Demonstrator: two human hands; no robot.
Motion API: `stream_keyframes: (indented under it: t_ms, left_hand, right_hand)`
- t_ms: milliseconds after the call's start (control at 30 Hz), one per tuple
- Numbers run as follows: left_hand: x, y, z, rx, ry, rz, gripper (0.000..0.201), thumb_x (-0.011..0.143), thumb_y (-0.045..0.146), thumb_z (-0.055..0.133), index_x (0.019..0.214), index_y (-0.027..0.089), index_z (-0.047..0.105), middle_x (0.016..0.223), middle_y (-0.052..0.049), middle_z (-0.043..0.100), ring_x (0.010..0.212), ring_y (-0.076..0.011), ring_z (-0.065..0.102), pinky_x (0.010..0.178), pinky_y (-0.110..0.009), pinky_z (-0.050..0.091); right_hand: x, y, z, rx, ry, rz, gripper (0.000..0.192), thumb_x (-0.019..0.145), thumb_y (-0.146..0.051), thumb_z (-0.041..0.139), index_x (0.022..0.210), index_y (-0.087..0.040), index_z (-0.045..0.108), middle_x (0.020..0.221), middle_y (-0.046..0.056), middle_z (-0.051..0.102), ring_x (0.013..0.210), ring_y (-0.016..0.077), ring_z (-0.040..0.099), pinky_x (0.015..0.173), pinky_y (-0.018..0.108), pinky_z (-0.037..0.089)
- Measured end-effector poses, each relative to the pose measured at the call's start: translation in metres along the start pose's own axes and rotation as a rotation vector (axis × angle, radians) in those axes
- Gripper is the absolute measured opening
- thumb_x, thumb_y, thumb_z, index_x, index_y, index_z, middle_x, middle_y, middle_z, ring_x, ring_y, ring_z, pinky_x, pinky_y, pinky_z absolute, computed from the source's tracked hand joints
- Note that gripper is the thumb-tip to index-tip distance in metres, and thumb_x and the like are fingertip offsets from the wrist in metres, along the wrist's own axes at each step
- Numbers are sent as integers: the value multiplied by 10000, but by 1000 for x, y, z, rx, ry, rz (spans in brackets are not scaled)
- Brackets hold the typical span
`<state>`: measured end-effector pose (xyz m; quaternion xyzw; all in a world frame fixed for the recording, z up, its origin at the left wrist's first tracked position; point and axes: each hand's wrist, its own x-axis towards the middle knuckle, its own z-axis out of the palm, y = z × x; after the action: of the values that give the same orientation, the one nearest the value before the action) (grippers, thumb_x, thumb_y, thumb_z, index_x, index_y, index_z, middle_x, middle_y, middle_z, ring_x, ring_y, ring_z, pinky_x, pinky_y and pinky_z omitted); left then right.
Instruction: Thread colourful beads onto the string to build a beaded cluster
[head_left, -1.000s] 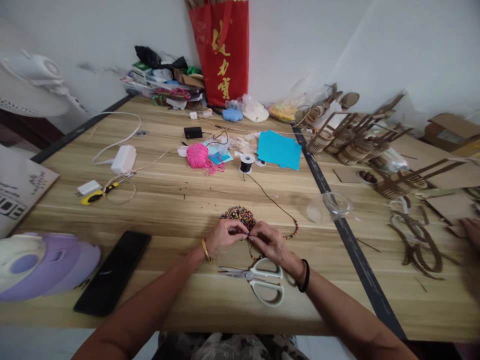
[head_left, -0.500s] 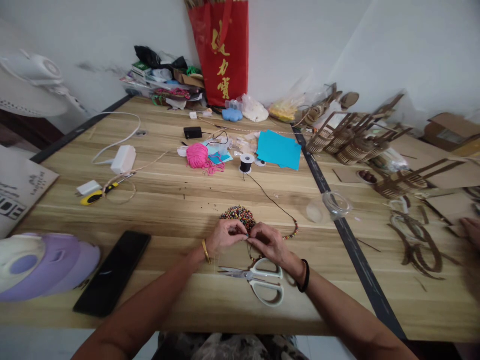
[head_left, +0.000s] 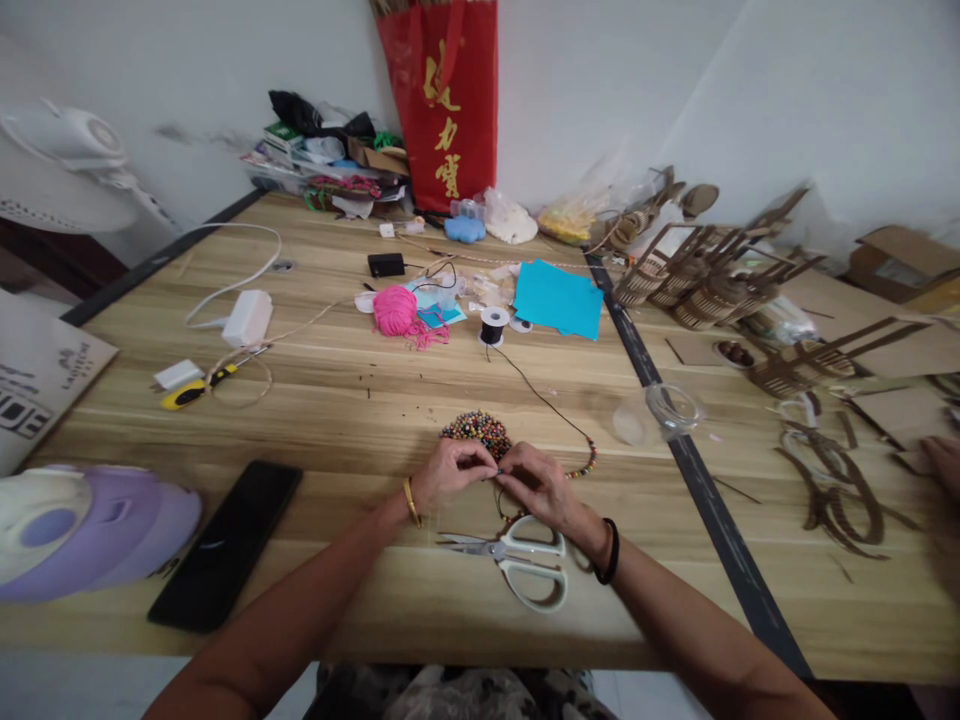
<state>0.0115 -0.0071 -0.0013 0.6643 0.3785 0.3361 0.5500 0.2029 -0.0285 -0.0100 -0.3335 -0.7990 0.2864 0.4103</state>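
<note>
A: What are the hands doing?

B: The left hand (head_left: 448,472) and right hand (head_left: 541,487) meet fingertip to fingertip at the near middle of the wooden table (head_left: 352,420). Both pinch shut on the black cord (head_left: 541,400); any bead between the fingertips is too small to tell.

A: Where does the cord run?

B: From the fingers toward 1 o'clock, past a strung run of beads (head_left: 586,467) just beside the right hand, then up toward 11 o'clock to the black spool (head_left: 493,326).

A: And the loose beads?

B: The bead pile (head_left: 476,428) sits at 12 o'clock, touching the knuckles.

A: Anything else close by?

B: White-handled scissors (head_left: 517,560) at 6 o'clock, a black phone (head_left: 226,545) at 9 o'clock, a clear cup (head_left: 661,411) on its side at 2 o'clock.
</note>
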Motion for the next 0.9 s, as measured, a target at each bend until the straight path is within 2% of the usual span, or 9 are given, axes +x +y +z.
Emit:
stream_keyframes:
  t_ms: [167, 300, 567, 900]
  left_hand:
    - [0, 2, -1, 14, -2, 26, 123, 723, 221, 661, 692, 103, 678, 707, -60, 672, 674, -141, 592, 671, -238, 459]
    - [-1, 3, -1, 18, -2, 24, 132, 729, 230, 659, 700, 103, 681, 720, -62, 672, 683, -140, 589, 670, -235, 460]
    - [0, 0, -1, 30, 2, 59, 132, 734, 229, 659, 714, 102, 689, 721, -61, 677, 685, -142, 597, 676, -244, 459]
    - [0, -3, -1, 43, 7, 65, 124, 741, 223, 653, 726, 104, 684, 719, -56, 675, 675, -133, 592, 655, -231, 457]
  right_hand:
    - [1, -6, -5, 29, -77, -31, 130, 889, -295, 528, 805, -196, 543, 835, 67, 583, 780, 178, 556, 685, 310, 463]
    - [0, -6, -6, 51, -66, 2, 220, 902, -332, 509, 730, -195, 513, 837, 74, 576, 789, 183, 554, 684, 316, 463]
    - [-3, 2, 1, 48, -11, 18, 82, 878, -268, 578, 897, -189, 585, 832, 60, 627, 769, 161, 584, 695, 289, 474]
    - [-5, 3, 2, 7, -8, 57, 76, 892, -249, 552, 886, -185, 592, 779, 43, 617, 707, 142, 567, 641, 255, 458]
